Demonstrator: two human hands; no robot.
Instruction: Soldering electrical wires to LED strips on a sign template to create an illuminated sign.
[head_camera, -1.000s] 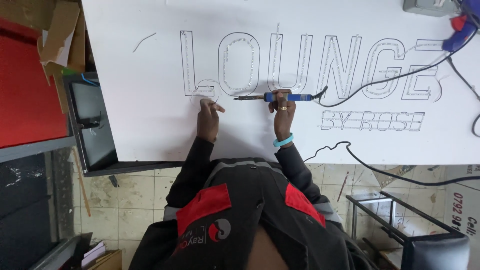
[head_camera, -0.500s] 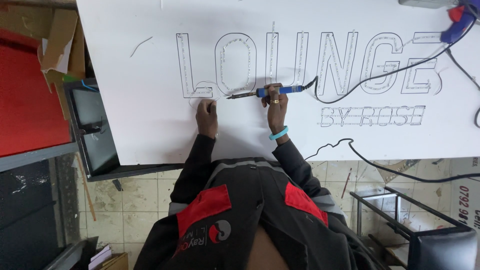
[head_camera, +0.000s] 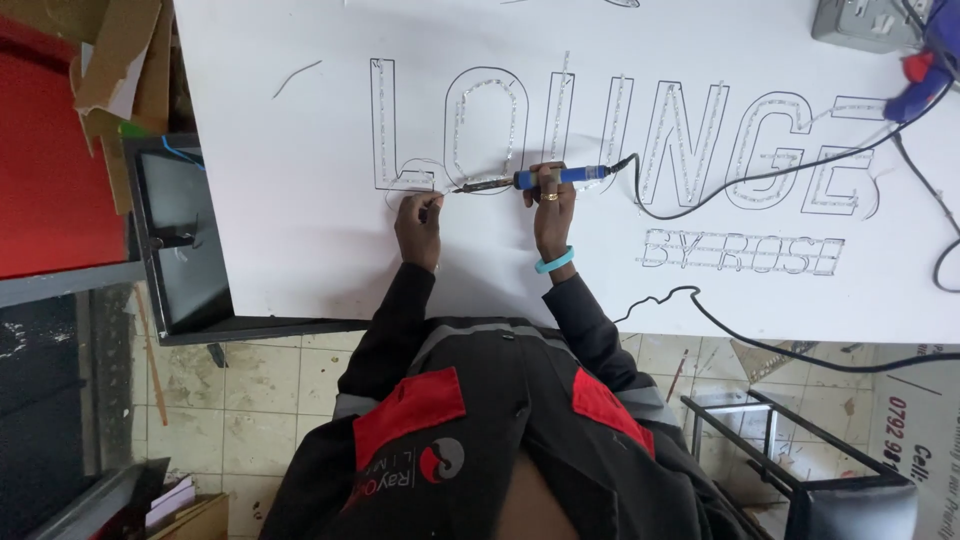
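1. White sign board (head_camera: 300, 250) lies flat on the table, large outlined letters studded with small lights along their strokes.
2. Soldering iron (head_camera: 520, 181): right hand (head_camera: 552, 205) is closed around its blue handle, tip at the foot of the first letters. Advise steady, brief contact.
3. Left hand (head_camera: 418, 222) pinches a thin wire (head_camera: 405, 180) just beside the tip; keep fingers back from the hot end.
4. Black cord (head_camera: 700, 195) trails right; keep slack.
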